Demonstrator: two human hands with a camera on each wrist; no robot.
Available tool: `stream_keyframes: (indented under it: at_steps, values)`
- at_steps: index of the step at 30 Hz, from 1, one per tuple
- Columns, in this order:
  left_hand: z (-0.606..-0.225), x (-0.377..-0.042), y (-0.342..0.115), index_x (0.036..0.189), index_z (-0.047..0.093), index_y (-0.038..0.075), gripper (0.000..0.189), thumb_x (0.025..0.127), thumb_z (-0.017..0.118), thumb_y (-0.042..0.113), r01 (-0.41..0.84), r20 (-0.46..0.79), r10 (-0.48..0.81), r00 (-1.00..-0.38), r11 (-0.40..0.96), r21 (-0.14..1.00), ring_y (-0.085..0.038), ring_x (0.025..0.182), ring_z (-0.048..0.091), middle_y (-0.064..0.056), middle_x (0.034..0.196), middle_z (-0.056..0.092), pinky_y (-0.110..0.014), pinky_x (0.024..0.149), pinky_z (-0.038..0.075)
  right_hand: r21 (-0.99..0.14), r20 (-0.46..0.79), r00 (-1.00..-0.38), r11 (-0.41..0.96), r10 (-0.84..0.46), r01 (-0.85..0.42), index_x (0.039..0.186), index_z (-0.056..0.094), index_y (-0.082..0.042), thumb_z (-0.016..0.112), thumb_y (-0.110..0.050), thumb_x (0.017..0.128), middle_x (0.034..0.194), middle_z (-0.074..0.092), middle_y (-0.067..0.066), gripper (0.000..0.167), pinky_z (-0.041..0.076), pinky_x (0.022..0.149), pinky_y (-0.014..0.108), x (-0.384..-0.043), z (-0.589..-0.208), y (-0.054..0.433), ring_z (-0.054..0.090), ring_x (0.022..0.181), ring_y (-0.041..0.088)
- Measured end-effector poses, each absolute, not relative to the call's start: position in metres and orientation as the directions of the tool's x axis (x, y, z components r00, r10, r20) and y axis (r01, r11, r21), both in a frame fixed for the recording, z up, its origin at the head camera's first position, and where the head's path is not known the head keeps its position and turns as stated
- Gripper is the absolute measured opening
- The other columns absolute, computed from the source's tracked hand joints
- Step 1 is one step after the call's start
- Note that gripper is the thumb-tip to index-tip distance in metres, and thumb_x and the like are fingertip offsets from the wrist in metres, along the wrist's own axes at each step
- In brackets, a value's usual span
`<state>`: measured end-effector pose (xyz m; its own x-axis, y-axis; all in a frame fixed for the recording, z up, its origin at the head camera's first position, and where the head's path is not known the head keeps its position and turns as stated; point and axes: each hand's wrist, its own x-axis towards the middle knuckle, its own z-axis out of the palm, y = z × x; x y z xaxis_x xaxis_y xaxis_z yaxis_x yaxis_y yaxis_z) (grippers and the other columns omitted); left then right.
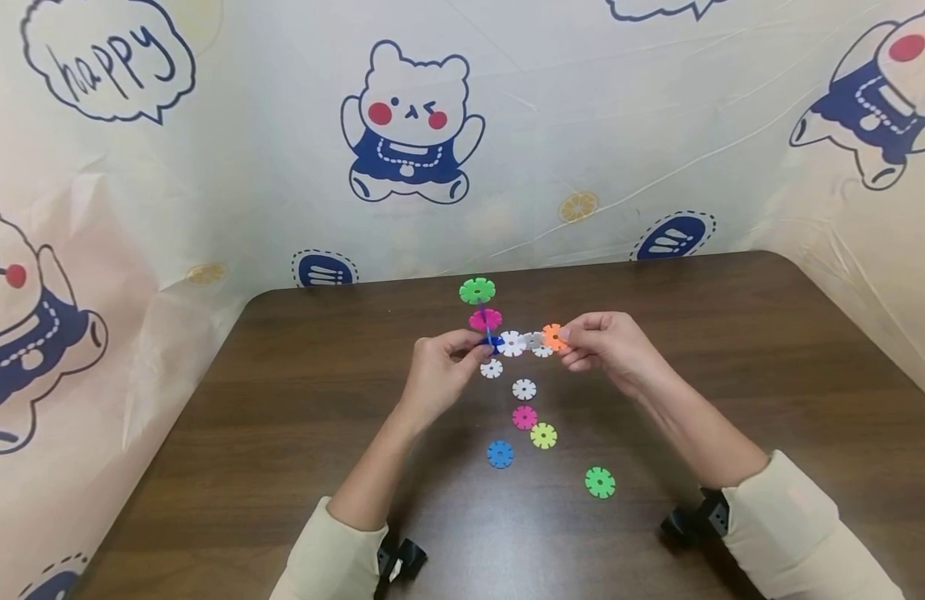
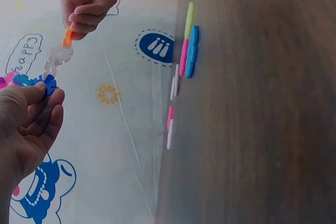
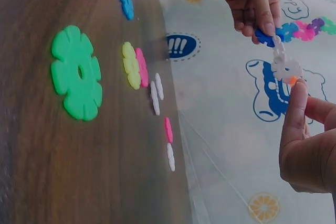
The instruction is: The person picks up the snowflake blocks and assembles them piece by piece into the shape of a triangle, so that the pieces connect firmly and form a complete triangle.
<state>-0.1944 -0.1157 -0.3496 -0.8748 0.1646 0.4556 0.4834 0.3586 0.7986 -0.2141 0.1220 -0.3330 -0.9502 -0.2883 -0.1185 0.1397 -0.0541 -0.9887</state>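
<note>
Notched plastic flower discs are joined in a bent chain held above the table. My left hand (image 1: 443, 367) pinches a dark blue disc (image 2: 50, 84) at the bend. From there run a lighter blue disc (image 3: 289, 32), a pink disc (image 1: 487, 320), a purple disc (image 3: 316, 24) and a green disc (image 1: 477, 291) at the far end. White discs (image 1: 512, 343) extend from the dark blue one toward my right hand (image 1: 612, 346). That hand pinches an orange disc (image 1: 552, 336) against the last white disc; whether they are slotted together I cannot tell.
Loose discs lie on the brown table (image 1: 282, 467) below the hands: white (image 1: 524, 389), pink (image 1: 525, 417), yellow (image 1: 543, 435), blue (image 1: 500, 454) and, nearer the right arm, green (image 1: 600, 482). A printed cloth (image 1: 537, 125) hangs behind the table.
</note>
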Motion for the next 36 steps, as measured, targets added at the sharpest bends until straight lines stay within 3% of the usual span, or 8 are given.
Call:
stream_keyframes:
  at_steps: [8,15,28,36]
  values:
    - [-0.3542,-0.1932,-0.1161,0.090,0.071,-0.004,0.010,0.080,0.069,-0.002,0.515,0.482,0.187,-0.856,0.393,0.762,-0.017,0.069,0.066,-0.011,0.080,0.070,-0.023,0.061,0.054,-0.988,-0.105,-0.951,-0.079,-0.291,0.133,0.083,0.061,0.005,0.056,0.004,0.088,0.065,0.065,0.007,0.007,0.054,0.057,0.024,-0.2158,-0.3338,0.1187,0.063,0.055,0.011]
    - [-0.3536,-0.1918,-0.1146,0.088,0.071,-0.005,0.009,0.079,0.069,-0.004,0.551,0.527,0.178,-0.831,0.389,0.738,-0.017,0.071,0.067,-0.012,0.080,0.070,-0.024,0.063,0.054,-0.992,-0.115,-0.947,-0.016,-0.301,0.126,0.093,0.057,0.012,0.055,0.004,0.088,0.067,0.065,0.009,0.010,0.054,0.059,0.026,-0.2170,-0.3321,0.1190,0.064,0.056,0.013]
    - [-0.3525,-0.1912,-0.1097,0.087,0.071,-0.005,0.008,0.079,0.069,-0.004,0.554,0.546,0.154,-0.823,0.428,0.714,-0.018,0.067,0.067,-0.013,0.079,0.070,-0.022,0.056,0.053,-0.984,-0.142,-0.909,-0.041,-0.391,0.172,0.086,0.059,0.005,0.053,0.005,0.088,0.067,0.064,0.009,0.006,0.053,0.056,0.022,-0.2196,-0.3407,0.1255,0.062,0.054,0.011]
    - [-0.3548,-0.1904,-0.1099,0.089,0.071,-0.006,0.010,0.080,0.067,-0.006,0.545,0.537,0.145,-0.831,0.404,0.734,-0.020,0.066,0.067,-0.014,0.078,0.070,-0.023,0.054,0.052,-0.988,-0.087,-0.926,-0.089,-0.367,0.128,0.082,0.062,0.002,0.055,0.004,0.089,0.067,0.064,0.008,0.009,0.054,0.059,0.024,-0.2207,-0.3389,0.1211,0.063,0.056,0.012]
